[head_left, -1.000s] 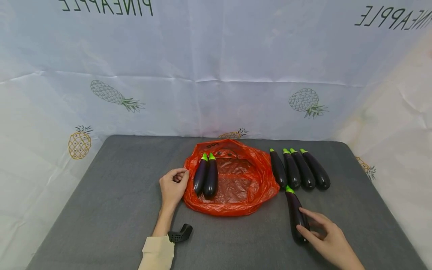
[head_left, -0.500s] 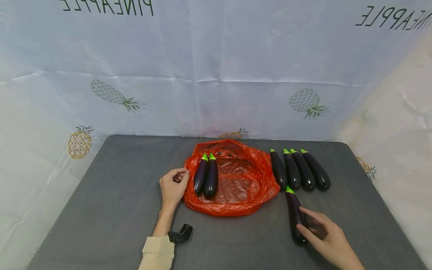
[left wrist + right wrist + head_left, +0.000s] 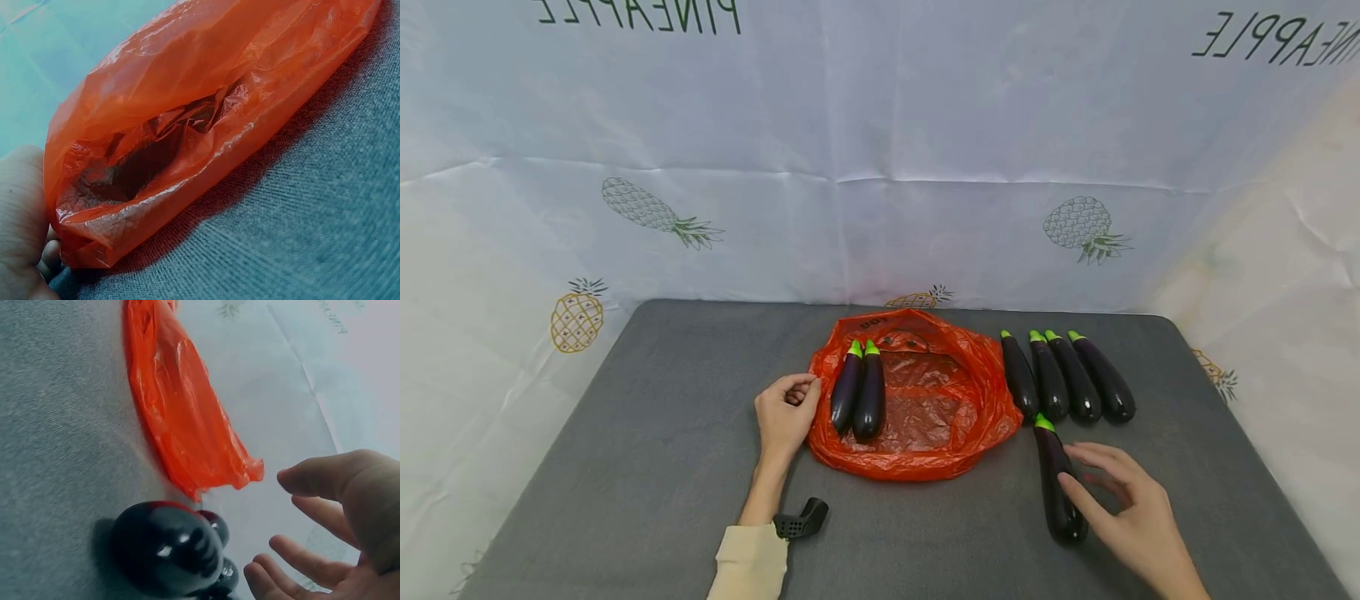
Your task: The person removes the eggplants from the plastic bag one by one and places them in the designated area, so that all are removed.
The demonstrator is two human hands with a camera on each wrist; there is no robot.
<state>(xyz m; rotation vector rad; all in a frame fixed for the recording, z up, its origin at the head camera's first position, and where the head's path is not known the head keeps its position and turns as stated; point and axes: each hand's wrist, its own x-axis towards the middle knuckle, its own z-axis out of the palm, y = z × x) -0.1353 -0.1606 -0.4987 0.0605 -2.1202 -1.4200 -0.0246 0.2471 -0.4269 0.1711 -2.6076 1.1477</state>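
Observation:
A red plastic bag [image 3: 917,462] lies with its mouth spread wide on the table, and two dark eggplants [image 3: 869,396] lie side by side at its left. My left hand [image 3: 786,412] pinches the bag's left rim between thumb and fingers; the left wrist view shows the bag rim [image 3: 144,219] against that hand. At the front right lies a single eggplant [image 3: 1060,492], its green cap pointing away. Just right of it hovers my right hand [image 3: 1131,504], thumb and fingers spread. The right wrist view shows a gap between those fingers and the nearest eggplant [image 3: 165,550].
Several more eggplants [image 3: 1078,379] lie in a row right of the bag, the leftmost against its edge. The grey table [image 3: 647,467] backs onto a white pineapple-print cloth [image 3: 865,242]. A black wrist device [image 3: 801,518] sits at the left sleeve.
My right hand has let go of the front eggplant and lifted slightly away, its fingers spreading. That eggplant stays in place, and the left hand and bag have not moved.

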